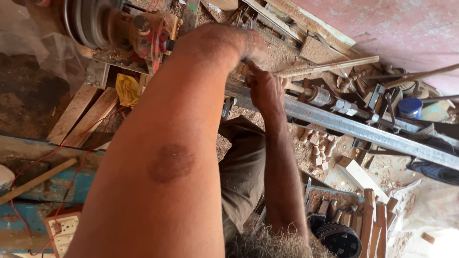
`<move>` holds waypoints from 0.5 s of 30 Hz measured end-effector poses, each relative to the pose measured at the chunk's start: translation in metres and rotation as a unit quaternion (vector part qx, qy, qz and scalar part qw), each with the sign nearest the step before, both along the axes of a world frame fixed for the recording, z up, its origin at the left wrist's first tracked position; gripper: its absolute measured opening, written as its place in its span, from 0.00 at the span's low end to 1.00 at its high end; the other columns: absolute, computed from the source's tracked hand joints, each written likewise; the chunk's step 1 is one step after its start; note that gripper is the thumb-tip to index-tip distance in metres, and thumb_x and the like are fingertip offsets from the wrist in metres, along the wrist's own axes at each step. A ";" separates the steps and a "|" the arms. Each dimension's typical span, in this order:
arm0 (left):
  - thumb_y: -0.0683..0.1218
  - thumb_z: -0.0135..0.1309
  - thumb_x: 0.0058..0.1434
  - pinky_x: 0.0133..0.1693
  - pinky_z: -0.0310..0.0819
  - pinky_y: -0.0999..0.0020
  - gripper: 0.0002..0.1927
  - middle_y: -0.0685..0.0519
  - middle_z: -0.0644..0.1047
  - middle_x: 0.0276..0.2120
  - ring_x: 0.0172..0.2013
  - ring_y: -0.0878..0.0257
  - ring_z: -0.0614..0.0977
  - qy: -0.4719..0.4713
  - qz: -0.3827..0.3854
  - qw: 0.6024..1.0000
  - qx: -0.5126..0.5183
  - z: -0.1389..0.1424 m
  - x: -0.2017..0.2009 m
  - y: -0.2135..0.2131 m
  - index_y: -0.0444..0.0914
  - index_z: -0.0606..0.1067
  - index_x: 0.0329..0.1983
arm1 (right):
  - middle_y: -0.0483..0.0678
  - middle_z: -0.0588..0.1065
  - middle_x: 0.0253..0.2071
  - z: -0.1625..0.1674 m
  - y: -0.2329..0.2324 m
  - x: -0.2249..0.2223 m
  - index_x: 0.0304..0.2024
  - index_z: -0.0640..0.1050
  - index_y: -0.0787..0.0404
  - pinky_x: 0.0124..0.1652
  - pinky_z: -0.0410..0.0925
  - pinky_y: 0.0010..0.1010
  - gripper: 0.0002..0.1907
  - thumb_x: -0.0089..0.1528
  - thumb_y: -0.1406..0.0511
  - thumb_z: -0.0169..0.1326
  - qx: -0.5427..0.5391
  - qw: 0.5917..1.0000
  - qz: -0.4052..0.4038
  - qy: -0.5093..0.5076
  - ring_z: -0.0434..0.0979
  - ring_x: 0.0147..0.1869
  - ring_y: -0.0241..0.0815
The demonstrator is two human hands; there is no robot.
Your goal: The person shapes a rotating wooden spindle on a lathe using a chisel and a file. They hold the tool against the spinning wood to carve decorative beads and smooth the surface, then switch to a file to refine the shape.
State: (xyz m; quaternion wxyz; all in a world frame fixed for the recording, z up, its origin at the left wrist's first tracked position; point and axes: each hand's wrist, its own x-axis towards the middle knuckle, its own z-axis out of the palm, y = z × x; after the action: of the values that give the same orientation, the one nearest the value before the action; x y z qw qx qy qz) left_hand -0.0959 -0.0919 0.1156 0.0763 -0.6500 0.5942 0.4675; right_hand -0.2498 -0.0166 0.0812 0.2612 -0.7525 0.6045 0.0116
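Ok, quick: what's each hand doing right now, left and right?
Left hand: closed in a fist at the lathe; what it grips cannot be told.
Right hand: fingers curled at the wooden workpiece; grip cannot be told.

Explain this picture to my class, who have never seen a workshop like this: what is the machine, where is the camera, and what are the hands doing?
The one picture comes from a camera worn on the person's head, looking down along both arms. The machine is a wood-turning lathe: a long metal rail crosses the scene, with a blurred, spinning pulley at one end and a metal holder at the other. The left hand and right hand meet over a pale wooden piece on the lathe; exactly what each grips is hidden. Sawdust lies everywhere. Small turned wooden pieces sit below the rail, a blue tub further along, and a socket board lower left.
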 end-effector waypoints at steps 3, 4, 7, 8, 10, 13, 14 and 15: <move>0.51 0.47 0.65 0.46 0.75 0.44 0.20 0.41 0.80 0.48 0.42 0.49 0.82 -0.009 -0.081 0.996 -0.040 -0.034 -0.005 -0.016 0.38 0.79 0.53 | 0.52 0.80 0.43 0.025 -0.004 0.006 0.63 0.76 0.41 0.43 0.68 0.50 0.18 0.71 0.59 0.50 -0.005 0.994 0.044 0.103 0.69 0.35 0.44; 0.52 0.46 0.66 0.46 0.76 0.45 0.20 0.41 0.81 0.48 0.41 0.48 0.83 -0.011 -0.116 0.992 -0.046 -0.043 -0.007 -0.022 0.38 0.79 0.53 | 0.56 0.78 0.46 0.031 -0.005 0.005 0.63 0.77 0.41 0.51 0.65 0.53 0.18 0.70 0.58 0.51 -0.038 0.990 0.077 0.110 0.71 0.45 0.49; 0.56 0.47 0.67 0.47 0.76 0.46 0.22 0.40 0.81 0.50 0.43 0.45 0.82 0.001 -0.216 0.974 -0.072 -0.054 -0.013 -0.031 0.40 0.79 0.55 | 0.65 0.69 0.61 0.035 -0.012 -0.001 0.58 0.81 0.42 0.63 0.51 0.65 0.16 0.67 0.59 0.55 -0.145 0.975 0.152 0.067 0.58 0.69 0.64; 0.57 0.47 0.66 0.48 0.75 0.45 0.23 0.41 0.80 0.51 0.44 0.45 0.82 -0.001 -0.221 0.972 -0.077 -0.053 -0.011 -0.033 0.41 0.78 0.56 | 0.67 0.65 0.67 0.032 -0.015 -0.004 0.56 0.83 0.42 0.65 0.46 0.70 0.16 0.66 0.59 0.56 -0.182 0.967 0.174 0.040 0.51 0.76 0.69; 0.59 0.48 0.65 0.50 0.74 0.44 0.24 0.42 0.78 0.53 0.47 0.44 0.80 -0.005 -0.190 0.980 -0.057 -0.044 -0.003 -0.030 0.43 0.78 0.57 | 0.66 0.63 0.70 0.022 -0.023 -0.010 0.55 0.83 0.45 0.68 0.43 0.69 0.14 0.67 0.58 0.57 -0.121 0.980 0.158 0.010 0.46 0.78 0.69; 0.62 0.50 0.62 0.53 0.71 0.41 0.26 0.43 0.76 0.57 0.51 0.43 0.79 -0.022 -0.088 0.996 0.011 -0.019 0.018 -0.016 0.47 0.76 0.59 | 0.62 0.62 0.72 0.007 -0.033 -0.019 0.55 0.82 0.48 0.68 0.43 0.69 0.16 0.65 0.58 0.58 -0.078 0.982 0.164 -0.052 0.45 0.79 0.68; 0.63 0.51 0.62 0.54 0.71 0.41 0.27 0.43 0.75 0.58 0.52 0.43 0.78 -0.026 -0.067 0.997 0.022 -0.007 0.023 -0.012 0.48 0.76 0.60 | 0.60 0.63 0.72 0.002 -0.036 -0.020 0.56 0.82 0.49 0.67 0.44 0.70 0.17 0.64 0.58 0.58 -0.073 0.979 0.174 -0.077 0.46 0.79 0.68; 0.64 0.51 0.61 0.55 0.70 0.40 0.28 0.44 0.75 0.59 0.54 0.43 0.77 -0.030 -0.049 0.998 0.032 0.005 0.027 -0.007 0.49 0.76 0.61 | 0.55 0.66 0.72 -0.002 -0.038 -0.022 0.57 0.82 0.50 0.68 0.44 0.70 0.17 0.66 0.59 0.58 -0.069 0.976 0.186 -0.090 0.48 0.80 0.65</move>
State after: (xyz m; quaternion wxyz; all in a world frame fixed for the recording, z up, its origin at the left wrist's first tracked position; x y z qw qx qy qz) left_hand -0.0694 -0.0990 0.1202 0.1373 -0.6308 0.6079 0.4624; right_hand -0.2713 -0.0550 0.0793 0.2547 -0.8660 0.4275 -0.0494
